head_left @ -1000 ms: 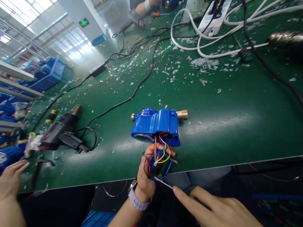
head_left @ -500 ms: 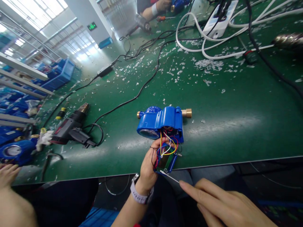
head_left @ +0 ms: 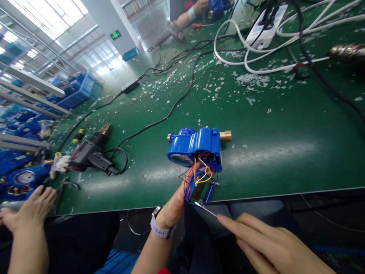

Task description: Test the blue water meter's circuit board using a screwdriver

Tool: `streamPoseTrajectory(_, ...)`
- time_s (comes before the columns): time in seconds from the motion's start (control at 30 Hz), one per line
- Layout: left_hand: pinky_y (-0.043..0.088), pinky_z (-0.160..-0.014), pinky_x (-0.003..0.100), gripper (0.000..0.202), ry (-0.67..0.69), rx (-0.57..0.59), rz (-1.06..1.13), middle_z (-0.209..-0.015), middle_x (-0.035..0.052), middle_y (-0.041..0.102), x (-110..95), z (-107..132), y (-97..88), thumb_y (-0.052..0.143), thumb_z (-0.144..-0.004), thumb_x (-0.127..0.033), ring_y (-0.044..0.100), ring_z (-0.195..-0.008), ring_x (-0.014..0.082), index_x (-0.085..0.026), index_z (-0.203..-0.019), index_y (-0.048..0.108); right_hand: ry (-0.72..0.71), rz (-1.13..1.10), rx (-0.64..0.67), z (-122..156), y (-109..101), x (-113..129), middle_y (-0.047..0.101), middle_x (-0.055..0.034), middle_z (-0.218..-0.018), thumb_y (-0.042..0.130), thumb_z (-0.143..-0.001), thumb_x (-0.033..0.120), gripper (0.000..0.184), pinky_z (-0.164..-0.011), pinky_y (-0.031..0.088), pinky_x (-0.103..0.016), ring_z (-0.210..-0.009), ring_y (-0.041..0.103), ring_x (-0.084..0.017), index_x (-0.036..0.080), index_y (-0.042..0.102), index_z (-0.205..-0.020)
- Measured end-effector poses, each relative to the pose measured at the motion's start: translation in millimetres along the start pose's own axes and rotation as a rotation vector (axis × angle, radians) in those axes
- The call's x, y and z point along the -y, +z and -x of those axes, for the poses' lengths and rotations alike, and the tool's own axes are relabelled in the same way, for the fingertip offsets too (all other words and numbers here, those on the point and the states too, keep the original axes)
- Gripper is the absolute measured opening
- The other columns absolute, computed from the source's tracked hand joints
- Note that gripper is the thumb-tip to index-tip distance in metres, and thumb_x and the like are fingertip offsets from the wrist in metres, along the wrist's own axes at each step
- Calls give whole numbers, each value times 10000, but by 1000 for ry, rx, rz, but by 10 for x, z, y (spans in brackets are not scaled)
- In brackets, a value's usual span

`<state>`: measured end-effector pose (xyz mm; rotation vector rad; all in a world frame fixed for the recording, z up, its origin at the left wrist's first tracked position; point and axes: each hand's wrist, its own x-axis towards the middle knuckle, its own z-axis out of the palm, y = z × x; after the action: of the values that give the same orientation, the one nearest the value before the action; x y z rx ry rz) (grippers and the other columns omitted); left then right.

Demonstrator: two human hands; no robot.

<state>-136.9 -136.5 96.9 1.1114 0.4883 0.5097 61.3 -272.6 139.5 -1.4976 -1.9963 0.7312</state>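
A blue water meter (head_left: 184,148) with brass pipe ends lies on the green table, its housing open toward me. Red, yellow, white and black wires run from it to a blue-framed circuit board module (head_left: 202,191) at the table edge. My left hand (head_left: 184,190), wearing a watch, is closed around that module from the left; some of its fingers are hidden behind the module and wires. Between the fingertips of my right hand (head_left: 256,238) is a thin cotton swab (head_left: 207,209), its white tip at the module's lower edge.
To the left lie a heat gun (head_left: 91,152), a yellow-black screwdriver (head_left: 78,136) and a white glove (head_left: 61,163). A co-worker's hand (head_left: 37,203) rests by another blue meter (head_left: 24,177). Cables, a power strip (head_left: 266,28) and clear plastic scraps lie farther back.
My left wrist has shifted slightly left and the module has risen a little. The swab stays by its lower edge. At left, the co-worker's hand has come further into view.
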Motion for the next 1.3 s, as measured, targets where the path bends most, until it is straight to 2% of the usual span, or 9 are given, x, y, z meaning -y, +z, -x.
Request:
streamPoseTrajectory(0.17,122,-1208,540,972,-15,104,-150,-1583,106,237,-13,15,-132,609,-745,-706,215,-1456,352,-280,-1514,193,-17,-22,-37,13,15,3,671,-39,-937,289,-911,48,482,-648,609,-233,-589,663,-134,165,594,-1265)
streamPoseTrajectory(0.3,106,-1207,499,798,2,58,-20,-1590,43,231,7,11,-70,393,-852,-730,154,-1476,316,-279,-1498,261,-13,-18,-86,29,24,10,682,-43,-937,292,-895,34,490,-565,593,-206,-578,665,-137,172,604,-1248)
streamPoseTrajectory(0.47,149,-1217,460,914,-16,-77,248,-1471,109,452,41,-3,65,289,-788,-840,310,-1425,314,-209,-1437,413,-17,-2,-84,18,15,18,686,-42,-949,332,-885,20,490,-589,576,-166,-654,681,-136,180,590,-1270)
streamPoseTrajectory(0.63,210,-1205,470,985,-28,-144,320,-1419,149,509,40,-15,80,300,-742,-877,395,-1375,331,-158,-1393,472,-9,-27,-77,9,16,29,685,-39,-952,310,-886,27,494,-576,582,-184,-610,671,-133,180,582,-1269)
streamPoseTrajectory(0.77,331,-1145,470,899,14,-234,344,-1312,171,603,30,-63,101,355,-775,-835,521,-1268,341,-129,-1284,579,2,-62,-34,39,37,29,679,-35,-979,287,-895,44,503,-562,595,-232,-592,667,-148,190,551,-1298)
streamPoseTrajectory(0.9,488,-993,459,737,72,-337,357,-1135,155,705,35,-144,189,395,-836,-753,655,-1079,325,-130,-1117,669,57,-54,11,53,56,30,661,-13,-1058,283,-925,54,516,-622,607,-277,-633,674,-160,246,484,-1358)
streamPoseTrajectory(1.03,497,-978,478,679,126,-394,345,-1042,142,735,54,-186,269,418,-858,-708,678,-1020,326,-127,-1085,686,61,-60,19,49,64,34,655,-10,-1065,281,-940,55,513,-644,606,-283,-659,677,-164,258,461,-1376)
streamPoseTrajectory(1.2,502,-975,465,597,136,-394,339,-1111,135,718,106,-169,267,451,-890,-622,677,-1024,317,-140,-1162,673,63,-72,63,56,78,19,645,-14,-1071,310,-929,53,522,-670,614,-292,-662,667,-159,260,464,-1383)
streamPoseTrajectory(1.3,516,-955,412,544,136,-382,340,-1140,106,711,142,-156,253,486,-891,-588,676,-1024,288,-167,-1183,668,39,-65,66,58,85,16,648,-21,-1042,324,-903,34,547,-670,617,-292,-634,657,-154,244,472,-1385)
